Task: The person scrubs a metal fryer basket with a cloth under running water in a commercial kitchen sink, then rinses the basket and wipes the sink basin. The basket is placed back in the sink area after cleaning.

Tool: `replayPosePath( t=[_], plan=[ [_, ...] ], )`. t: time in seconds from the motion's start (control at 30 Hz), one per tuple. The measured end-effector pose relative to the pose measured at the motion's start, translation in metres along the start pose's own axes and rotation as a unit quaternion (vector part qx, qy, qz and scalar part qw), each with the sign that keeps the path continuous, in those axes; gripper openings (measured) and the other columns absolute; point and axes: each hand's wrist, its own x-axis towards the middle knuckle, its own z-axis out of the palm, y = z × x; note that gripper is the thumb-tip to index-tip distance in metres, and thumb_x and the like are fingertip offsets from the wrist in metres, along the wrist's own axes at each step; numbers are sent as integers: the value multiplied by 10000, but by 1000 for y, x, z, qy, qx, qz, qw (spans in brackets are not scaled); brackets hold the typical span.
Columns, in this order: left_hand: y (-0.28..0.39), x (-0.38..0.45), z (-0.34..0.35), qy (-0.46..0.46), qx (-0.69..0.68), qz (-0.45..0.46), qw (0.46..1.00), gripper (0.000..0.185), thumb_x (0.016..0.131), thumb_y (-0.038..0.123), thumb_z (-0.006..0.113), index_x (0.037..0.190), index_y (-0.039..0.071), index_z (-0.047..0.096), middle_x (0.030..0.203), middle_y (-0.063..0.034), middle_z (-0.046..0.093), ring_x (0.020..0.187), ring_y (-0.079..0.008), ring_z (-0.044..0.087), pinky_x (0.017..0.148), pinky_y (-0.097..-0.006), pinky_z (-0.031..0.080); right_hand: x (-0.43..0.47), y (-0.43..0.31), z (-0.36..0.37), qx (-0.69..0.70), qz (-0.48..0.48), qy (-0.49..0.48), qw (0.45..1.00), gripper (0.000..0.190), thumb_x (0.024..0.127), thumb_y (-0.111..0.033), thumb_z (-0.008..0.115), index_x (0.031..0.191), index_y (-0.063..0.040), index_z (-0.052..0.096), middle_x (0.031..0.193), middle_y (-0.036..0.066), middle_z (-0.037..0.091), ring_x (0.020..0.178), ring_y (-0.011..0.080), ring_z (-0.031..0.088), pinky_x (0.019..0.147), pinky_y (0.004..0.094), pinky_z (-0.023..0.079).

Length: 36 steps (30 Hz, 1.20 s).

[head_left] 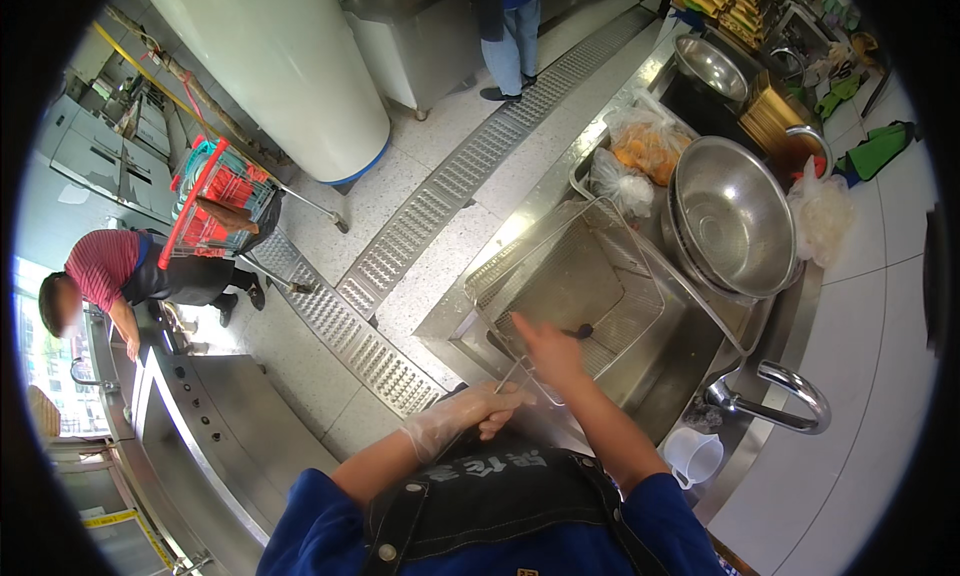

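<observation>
A rectangular wire-mesh basket (637,317) with a long metal handle is over the stainless steel sink (679,366) in front of me. My left hand (480,409), in a clear plastic glove, is closed around the basket's handle near my apron. My right hand (551,355) is bare and reaches over the basket's near end. Its index finger is extended along the mesh, while the other fingers are partly hidden, so I cannot tell whether they grip anything. A small dark object (581,331) shows beside that hand; what it is stays unclear.
Right of the basket are a chrome faucet (772,403), a plastic measuring jug (694,456) and stacked steel bowls (731,208). Plastic bags with orange food (649,152) sit beyond. A person (112,268) bends near a shopping cart (217,201) at left; another person (511,43) stands behind.
</observation>
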Motion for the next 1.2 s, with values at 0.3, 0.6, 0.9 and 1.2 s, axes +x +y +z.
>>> replayPosePath(
  t=[0.3,0.6,0.9,1.2],
  plan=[
    [3,-1,2,-1,15,8,1000,398,1017,299,508,1292,12,525,608,39,364,465,-83,378,435,-247,345,-2,7,19,-8,-42,11,999,709,805,-142,596,1479,-218,390,934,131,574,785,296,642,572,412,528],
    [3,-2,3,3,5,7,1000,383,1021,296,503,1272,8,528,608,37,366,465,-82,374,435,-245,342,8,-4,3,-4,-35,-40,999,780,783,-174,663,1494,-218,346,948,135,584,817,308,653,616,409,540],
    [3,-2,1,-4,8,10,1000,393,1032,277,474,1298,-12,491,610,33,361,472,-91,373,448,-250,343,5,-7,-11,12,-45,-23,999,718,765,-159,655,1443,-178,420,934,125,568,804,297,635,597,408,528],
    [1,0,0,-7,2,5,1000,388,1031,280,476,1296,-4,498,607,31,363,466,-95,375,444,-255,353,4,1,5,21,-56,-6,998,732,775,-155,651,1461,-187,397,944,134,571,819,310,641,611,413,531]
  ],
)
